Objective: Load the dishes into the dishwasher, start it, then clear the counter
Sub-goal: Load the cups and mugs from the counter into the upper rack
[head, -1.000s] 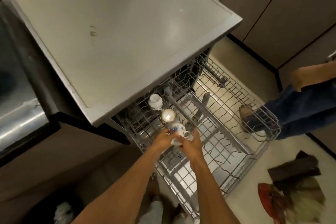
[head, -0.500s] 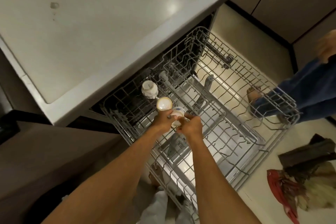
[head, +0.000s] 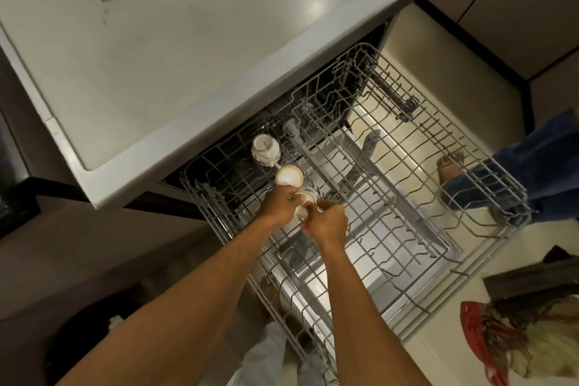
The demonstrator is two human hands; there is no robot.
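Observation:
The grey wire upper rack (head: pixel 416 197) of the dishwasher is pulled out under the white counter (head: pixel 188 41). Two white cups stand upside down in its left row: one (head: pixel 265 150) at the back, another (head: pixel 289 175) in front of it. Just in front of those, my left hand (head: pixel 280 205) and my right hand (head: pixel 327 222) together hold a third white cup (head: pixel 304 202), upside down, low over the rack. My fingers hide most of that cup.
The steel inner face of the open dishwasher door (head: pixel 360 263) shows through the rack. Another person's foot and blue trouser leg (head: pixel 507 178) stand right of the rack. Cloths and a dark board (head: pixel 526 307) lie on the floor at lower right. Brown cabinets (head: pixel 517 3) stand behind.
The cup in my hands has been turned from showing its blue pattern to upside down and lowered toward the rack. My view has shifted closer over the rack.

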